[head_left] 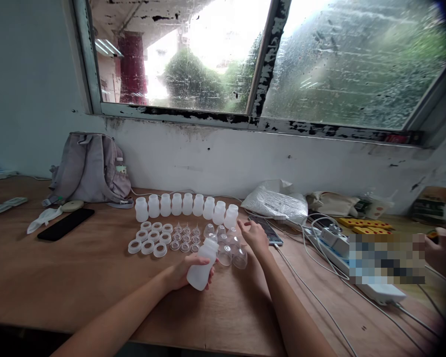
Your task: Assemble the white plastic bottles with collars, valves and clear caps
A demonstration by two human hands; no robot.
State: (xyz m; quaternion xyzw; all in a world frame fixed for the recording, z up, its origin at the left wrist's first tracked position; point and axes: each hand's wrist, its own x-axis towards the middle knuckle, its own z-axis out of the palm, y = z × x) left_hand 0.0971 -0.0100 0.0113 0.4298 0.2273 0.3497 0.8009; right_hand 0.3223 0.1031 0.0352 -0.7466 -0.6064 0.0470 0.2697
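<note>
A frosted white baby bottle [199, 274], without a cap, leans in my left hand [184, 270], whose fingers wrap round its body. My right hand [253, 235] is above the table with bent fingers apart and nothing visible in them. Its fingertips are close to the end of a row of similar bottles [188, 204]; whether they touch the last one I cannot tell. In front of that row lie white screw rings [147, 247], clear nipples [186, 239] and clear dome caps [225, 255], several of each. The held bottle partly hides the nearest domes.
A backpack [85, 166], a black phone [66, 224] and a white cloth or tissue [44, 219] are on the left. To the right are another phone [266, 231], a silvery bag [277, 204], a power strip [379, 290] with cables, and another person's hand [444, 254].
</note>
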